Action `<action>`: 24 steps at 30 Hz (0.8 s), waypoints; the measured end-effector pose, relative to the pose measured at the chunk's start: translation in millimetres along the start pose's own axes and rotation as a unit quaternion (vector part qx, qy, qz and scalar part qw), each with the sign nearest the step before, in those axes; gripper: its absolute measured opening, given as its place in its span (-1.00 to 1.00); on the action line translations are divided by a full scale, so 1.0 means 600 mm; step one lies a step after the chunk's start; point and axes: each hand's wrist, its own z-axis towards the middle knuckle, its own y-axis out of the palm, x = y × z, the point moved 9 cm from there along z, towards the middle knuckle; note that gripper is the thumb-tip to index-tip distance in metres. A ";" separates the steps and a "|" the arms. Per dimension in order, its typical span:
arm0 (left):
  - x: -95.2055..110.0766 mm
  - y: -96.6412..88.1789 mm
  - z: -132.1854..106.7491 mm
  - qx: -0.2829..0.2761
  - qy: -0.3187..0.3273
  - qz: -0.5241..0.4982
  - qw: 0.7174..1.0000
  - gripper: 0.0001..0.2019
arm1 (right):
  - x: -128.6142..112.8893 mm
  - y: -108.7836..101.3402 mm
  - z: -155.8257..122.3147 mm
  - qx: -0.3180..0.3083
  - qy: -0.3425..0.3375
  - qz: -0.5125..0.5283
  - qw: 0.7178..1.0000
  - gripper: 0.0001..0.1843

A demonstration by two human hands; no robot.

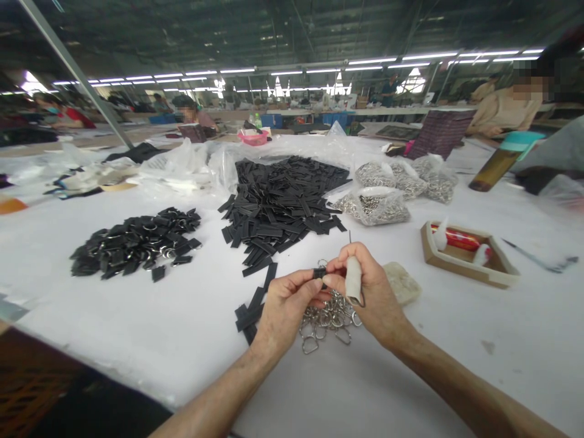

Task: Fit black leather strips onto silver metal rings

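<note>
A short black strap (319, 275) is pinched between the fingertips of my left hand (292, 299). A metal ring (322, 263) shows at the strap's far edge. My right hand (371, 291) touches the strap with thumb and fingertips, and it also grips a thin metal tool with a pale wrapped handle (353, 280), its narrow tip pointing up. Beneath both hands lies a small heap of metal D-rings (327, 316). Several loose black strips (250, 313) lie by my left wrist.
Ahead is a large pile of black strips (283, 204). Looped straps with rings (132, 243) are heaped at left. Bags of metal rings (376, 205), a cardboard tray (469, 255), a bottle (504, 159) and a yellowish lump (401, 283) stand right. Other people sit farther back.
</note>
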 end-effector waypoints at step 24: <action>-0.008 0.016 0.004 -0.083 -0.043 -0.029 0.995 -0.80 | 0.006 0.004 0.004 -0.030 0.021 -0.022 0.999 -0.82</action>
